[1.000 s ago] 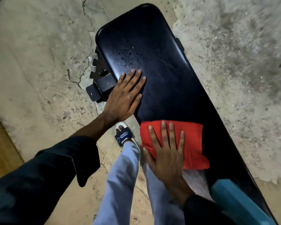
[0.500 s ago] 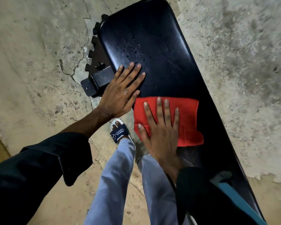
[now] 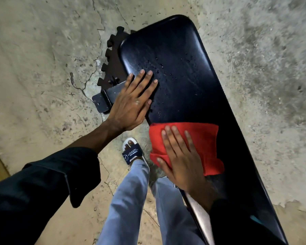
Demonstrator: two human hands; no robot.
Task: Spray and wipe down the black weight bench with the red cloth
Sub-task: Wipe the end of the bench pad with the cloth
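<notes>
Head view, bench [image 3: 193,82] long axis running upper-left to lower-right, both hands flat, right hand [image 3: 182,161] pressing red cloth [image 3: 203,138]

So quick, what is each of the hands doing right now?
Left hand: open, flat on the black bench, holding nothing.
Right hand: open, palm pressing the red cloth onto the bench.

The black weight bench [image 3: 193,82] is a long glossy pad running diagonally, beaded with droplets near its far end. The red cloth [image 3: 205,142], folded, lies flat across the bench's middle width.
</notes>
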